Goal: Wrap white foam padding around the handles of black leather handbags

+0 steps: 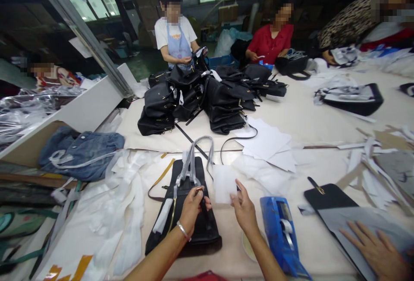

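Note:
A black handbag [181, 233] lies flat on the table, its upright handles [193, 173] wrapped in clear plastic. Over the bag, my left hand [193, 212], with a silver bracelet at the wrist, pinches a dark strap end [203, 205] that has a gold-coloured buckle [199, 189]. To the right of the bag, my right hand [244, 210] grips a small white translucent sheet [224, 185] by its edge between thumb and fingers. Beside my right forearm stands a blue tape dispenser [280, 225]. A round container [249, 246] is partly hidden behind that forearm.
Black bags [207, 95] are piled across the table. White papers [268, 143] lie nearer. At left are a denim item [80, 151] and crumpled white wrapping [110, 212]. A co-worker's hand [375, 246] rests on grey sheeting at right. Several people work around the table.

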`<state>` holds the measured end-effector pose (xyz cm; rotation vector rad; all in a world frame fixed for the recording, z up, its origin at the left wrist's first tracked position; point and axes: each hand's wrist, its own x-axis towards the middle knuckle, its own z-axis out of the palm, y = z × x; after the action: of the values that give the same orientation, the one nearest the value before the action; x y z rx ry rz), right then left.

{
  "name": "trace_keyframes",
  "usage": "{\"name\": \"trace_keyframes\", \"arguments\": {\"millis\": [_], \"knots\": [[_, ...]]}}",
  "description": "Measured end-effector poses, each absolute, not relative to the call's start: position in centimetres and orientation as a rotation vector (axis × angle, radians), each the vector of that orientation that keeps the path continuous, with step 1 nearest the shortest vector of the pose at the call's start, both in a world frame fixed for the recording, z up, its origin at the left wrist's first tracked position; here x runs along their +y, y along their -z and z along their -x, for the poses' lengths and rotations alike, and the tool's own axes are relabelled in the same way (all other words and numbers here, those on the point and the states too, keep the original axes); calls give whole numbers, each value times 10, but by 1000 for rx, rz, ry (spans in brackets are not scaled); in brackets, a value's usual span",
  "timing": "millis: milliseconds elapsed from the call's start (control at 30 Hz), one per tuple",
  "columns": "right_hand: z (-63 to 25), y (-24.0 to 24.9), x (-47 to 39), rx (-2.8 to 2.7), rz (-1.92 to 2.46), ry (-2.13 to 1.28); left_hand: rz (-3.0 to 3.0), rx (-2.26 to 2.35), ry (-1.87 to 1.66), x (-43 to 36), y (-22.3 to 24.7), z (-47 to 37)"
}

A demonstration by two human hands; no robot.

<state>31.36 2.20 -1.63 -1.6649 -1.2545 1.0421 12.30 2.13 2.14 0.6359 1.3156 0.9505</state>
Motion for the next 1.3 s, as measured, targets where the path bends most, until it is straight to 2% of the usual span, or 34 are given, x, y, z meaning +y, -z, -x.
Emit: {"name": "trace_keyframes", "arguments": {"millis": [100,267,367,633,767,900,1000,1167,1300], "knots": [[-303,17,23,-1109,1558,-1144,-829,1352,-962,29,-27,-126],[-277,23,22,-958,1183,-1683,-1370,1465,-995,36,-39,-124],[-270,20,17,-942,1032,-1883,-1611,1574,-969,39,-43,-119],[-276,-6,11,-911,866,-2077,-1510,1438,-884,50,-29,-105],[-263,-5,12,-964,970,-1907,-1414,1434,-930,55,-28,-103],[-252,6,12,-981,1052,-1769,-803,1270,-1121,46,-28,-106],[-251,14,10,-1021,1126,-1693,-455,1023,-1082,28,-25,-113],[-261,15,9,-1322,1350,-1479,-392,972,-1034,10,-19,-126],[-274,-7,17,-1499,1511,-1112,-544,1102,-1017,15,-18,-126]]}}
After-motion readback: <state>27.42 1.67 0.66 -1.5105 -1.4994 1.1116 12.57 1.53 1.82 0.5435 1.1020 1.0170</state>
